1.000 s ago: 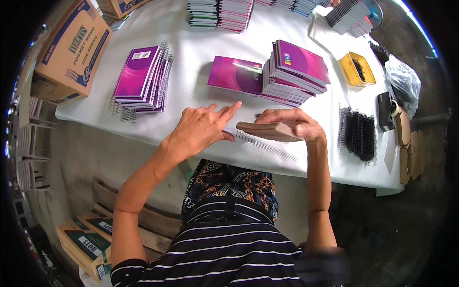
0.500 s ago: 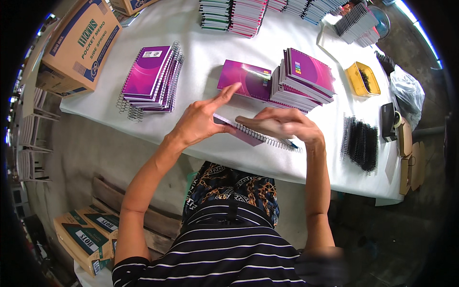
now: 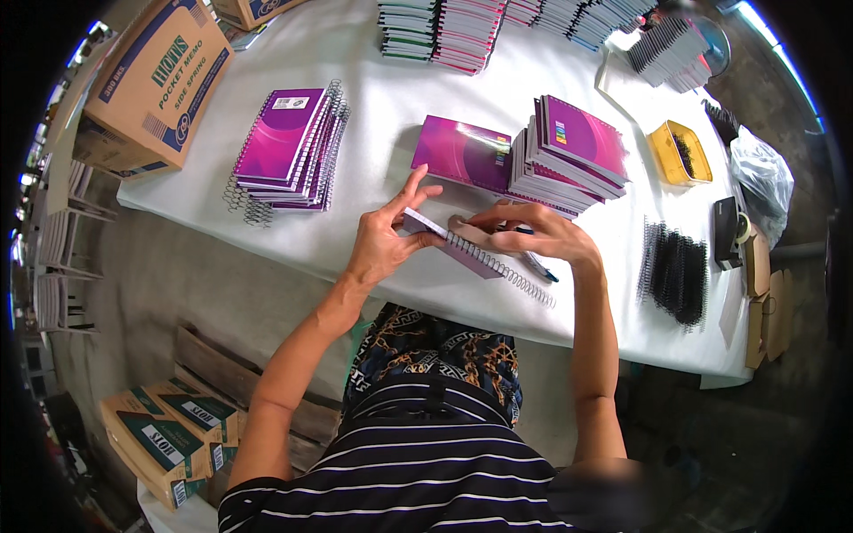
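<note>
notebook [image 3: 462, 249]: small spiral pad held just above near table edge, centre; long axis runs upper-left to lower-right; wire coil [image 3: 520, 280] along near side, trailing lower-right
left hand [image 3: 386, 240]: grasping pad's left end; thumb and fingers pinched on it, index raised
right hand [image 3: 533, 233]: fingers curled over pad's top, gripping
table [image 3: 373, 169]: white; bare strip left of hands, toward near edge
bound stack [image 3: 289, 147]: far left, well apart
unbound stack [image 3: 569, 151]: just beyond right hand
black coils [image 3: 675, 271]: right, near edge
</note>
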`<state>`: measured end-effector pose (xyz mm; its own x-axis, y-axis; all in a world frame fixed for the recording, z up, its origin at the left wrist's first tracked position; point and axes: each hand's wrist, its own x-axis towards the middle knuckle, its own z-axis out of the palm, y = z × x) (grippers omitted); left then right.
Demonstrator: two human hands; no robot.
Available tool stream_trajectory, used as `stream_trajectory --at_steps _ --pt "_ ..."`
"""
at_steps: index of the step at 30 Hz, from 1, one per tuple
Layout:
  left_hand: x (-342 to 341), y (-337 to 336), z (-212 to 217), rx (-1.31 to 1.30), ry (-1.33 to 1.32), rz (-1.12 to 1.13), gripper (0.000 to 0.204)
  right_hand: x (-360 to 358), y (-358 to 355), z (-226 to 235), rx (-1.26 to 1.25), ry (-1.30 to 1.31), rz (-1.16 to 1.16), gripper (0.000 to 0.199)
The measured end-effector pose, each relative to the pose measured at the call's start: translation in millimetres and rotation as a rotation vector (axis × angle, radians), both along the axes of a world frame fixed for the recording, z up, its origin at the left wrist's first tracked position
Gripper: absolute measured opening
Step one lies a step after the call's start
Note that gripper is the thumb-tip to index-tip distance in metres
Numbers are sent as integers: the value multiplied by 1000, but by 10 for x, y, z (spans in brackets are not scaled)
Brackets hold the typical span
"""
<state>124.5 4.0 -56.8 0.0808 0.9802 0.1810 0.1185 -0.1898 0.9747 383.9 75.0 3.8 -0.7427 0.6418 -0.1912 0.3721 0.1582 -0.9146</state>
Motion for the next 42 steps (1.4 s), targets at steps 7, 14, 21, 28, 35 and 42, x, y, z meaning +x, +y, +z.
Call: stream_trajectory --at_steps 7,14,21,28,35,42 --pt "25 4 -96 -69 -178 -55 86 -49 25 183 25 36 94 68" --pt "36 6 -75 -107 -180 -63 81 -152 51 178 118 -154 54 66" --pt "2 6 -94 -31 -103 -54 80 -238 83 117 131 -133 17 66" --pt "-27 2 -124 11 -103 -62 83 -277 -23 217 93 -37 -26 62" --pt "-257 198 112 -62 -35 -347 44 664 -428 465 390 -221 -303 69" --pt "-144 4 -30 -92 -63 -283 39 559 -826 186 1017 -551 -626 37"
